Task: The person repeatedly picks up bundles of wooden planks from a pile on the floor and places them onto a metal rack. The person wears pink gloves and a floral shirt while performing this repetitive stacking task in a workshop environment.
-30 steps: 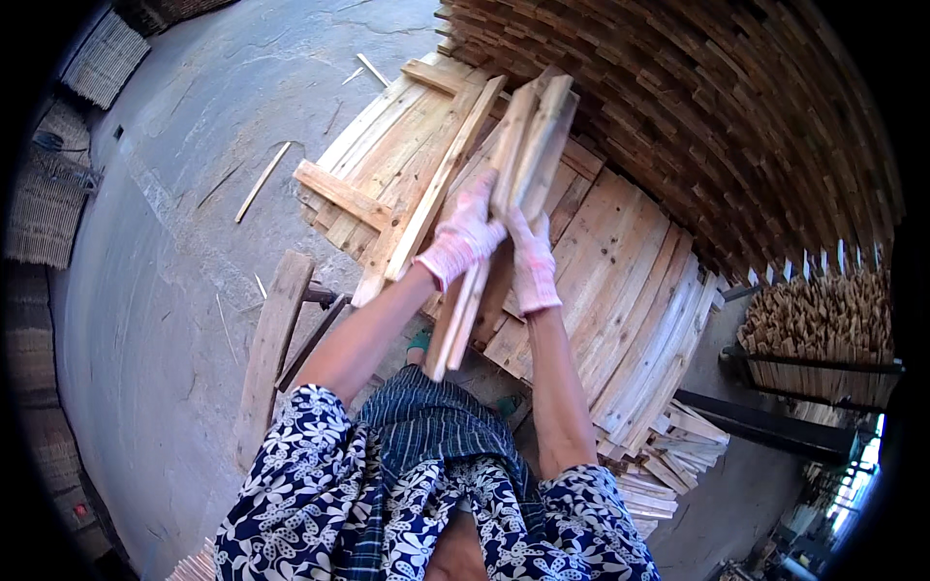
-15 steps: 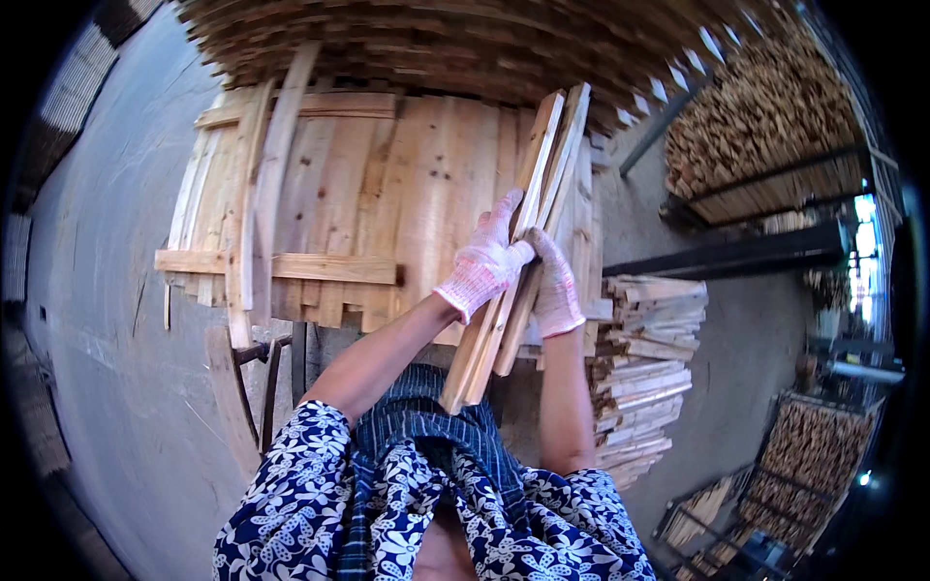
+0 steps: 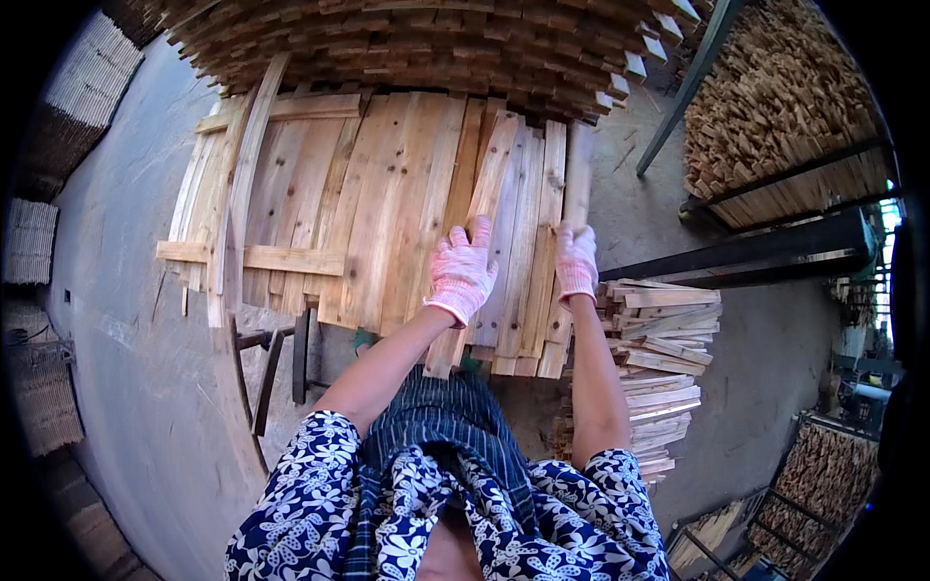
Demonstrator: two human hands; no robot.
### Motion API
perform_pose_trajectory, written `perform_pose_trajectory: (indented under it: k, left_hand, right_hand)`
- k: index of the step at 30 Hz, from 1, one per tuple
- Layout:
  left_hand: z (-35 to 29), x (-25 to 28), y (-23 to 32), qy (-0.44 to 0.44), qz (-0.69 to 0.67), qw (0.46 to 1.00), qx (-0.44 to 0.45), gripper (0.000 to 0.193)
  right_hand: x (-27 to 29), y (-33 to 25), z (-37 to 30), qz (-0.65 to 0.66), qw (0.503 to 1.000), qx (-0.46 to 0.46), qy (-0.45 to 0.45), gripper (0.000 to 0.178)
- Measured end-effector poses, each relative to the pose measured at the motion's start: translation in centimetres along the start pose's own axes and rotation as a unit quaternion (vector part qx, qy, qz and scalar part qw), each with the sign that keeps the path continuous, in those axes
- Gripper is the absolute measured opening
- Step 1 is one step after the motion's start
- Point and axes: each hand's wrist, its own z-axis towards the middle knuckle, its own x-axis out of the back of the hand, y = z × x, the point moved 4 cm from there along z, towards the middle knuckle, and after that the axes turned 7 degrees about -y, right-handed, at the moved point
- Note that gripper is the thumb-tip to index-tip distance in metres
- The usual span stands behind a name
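Resting with fingers loosely spread, the pink-and-white-gloved left hand [image 3: 463,271] lies on a narrow tan wooden board [image 3: 496,165] atop a row of flat, pale-brown wooden planks [image 3: 387,203]. The matching gloved right hand [image 3: 577,261] touches a pale, straight wooden board [image 3: 578,174] at the row's right end, though whether its fingers grip cannot be told. Just beside lies a pile of short, whitish wooden strips [image 3: 664,373].
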Motion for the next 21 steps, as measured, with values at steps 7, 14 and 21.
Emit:
perform_pose_trajectory:
  k: [7,14,21]
  left_hand:
    - [0.5,0.3,2.7,-0.005,-0.189,0.982,0.008,0.072]
    - [0.8,-0.1,13.7,-0.064,-0.181,0.979,-0.071,0.083]
    - [-1.1,0.1,9.1,0.003,-0.023,0.970,-0.242,0.074]
  right_hand:
    - [2.2,-2.5,1.5,-0.227,0.949,0.139,-0.170,0.042]
    - [7.2,-7.5,0.5,0.092,0.993,-0.012,-0.074,0.048]
    - [7.1,4.3,8.4,0.090,0.992,0.072,-0.048,0.061]
